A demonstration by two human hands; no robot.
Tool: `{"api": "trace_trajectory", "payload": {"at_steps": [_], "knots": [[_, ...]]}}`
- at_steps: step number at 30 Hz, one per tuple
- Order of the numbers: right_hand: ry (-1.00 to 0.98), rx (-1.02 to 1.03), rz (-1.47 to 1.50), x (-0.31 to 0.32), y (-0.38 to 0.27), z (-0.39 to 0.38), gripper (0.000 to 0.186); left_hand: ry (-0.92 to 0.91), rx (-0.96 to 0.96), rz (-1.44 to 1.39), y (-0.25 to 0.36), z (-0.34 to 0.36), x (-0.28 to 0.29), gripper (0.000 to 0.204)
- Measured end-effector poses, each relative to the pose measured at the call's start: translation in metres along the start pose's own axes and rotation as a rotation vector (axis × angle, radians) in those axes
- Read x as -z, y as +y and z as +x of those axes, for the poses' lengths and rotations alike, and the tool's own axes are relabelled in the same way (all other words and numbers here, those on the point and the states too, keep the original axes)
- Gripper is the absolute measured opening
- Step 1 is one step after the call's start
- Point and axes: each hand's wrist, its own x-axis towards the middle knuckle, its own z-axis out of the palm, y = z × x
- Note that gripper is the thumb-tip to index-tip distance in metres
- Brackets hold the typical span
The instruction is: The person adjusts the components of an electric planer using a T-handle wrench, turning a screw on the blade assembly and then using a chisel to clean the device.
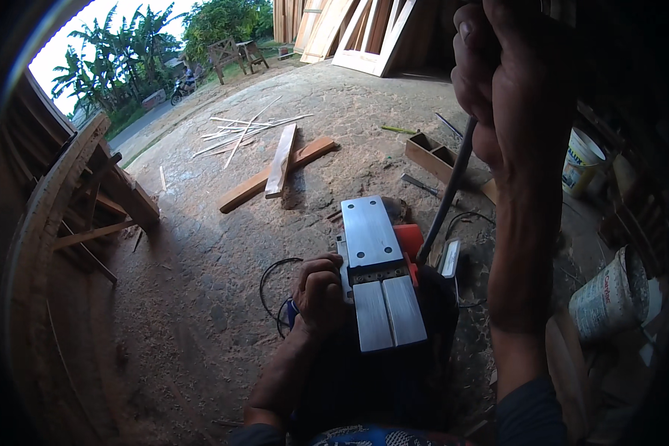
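The planer (379, 267) lies upside down in the person's lap, at about 6 o'clock in the view, its bright metal sole facing up and its orange body showing along the right edge. The left hand (321, 291) is closed on the planer's left side, fingers curled tight against the body, steadying it. The right hand (509, 82), raised high at 1 o'clock, is fisted around the top of a long dark rod (447, 189); the rod runs down to the planer's right side near the orange part. Its tip is hidden, so I cannot tell what it meets.

A black cord (271, 286) loops on the ground at 9 o'clock of the planer. 2 crossed planks (279, 167) lie at 11 o'clock, a small wooden box (432, 152) at 1 o'clock, and 2 buckets (609, 293) at 3 o'clock.

Risks, as I judge them: the rod could slip off its seat under force and jab the left fingers. The planer rests on legs only, so a hard push may tip it. If the cord is live, the cutter could start.
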Motion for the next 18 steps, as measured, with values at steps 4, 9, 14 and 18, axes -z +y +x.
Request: {"api": "trace_trajectory", "payload": {"at_steps": [4,9,14,18], "knots": [[0.059,0.019,-0.008,-0.013,0.015,-0.004,0.024,-0.004,-0.05,0.041,0.005,0.007,-0.003,0.018],[0.019,-0.054,0.064,-0.005,0.026,-0.006,0.024,-0.013,-0.036,0.012,0.001,0.006,-0.002,0.012],[0.045,-0.121,-0.003,-0.006,0.03,-0.006,0.024,-0.016,-0.036,0.03,0.0,0.004,-0.001,0.011],[0.017,-0.03,-0.112,0.002,0.043,-0.002,0.024,-0.017,-0.044,0.017,0.003,0.007,-0.003,0.011]]}}
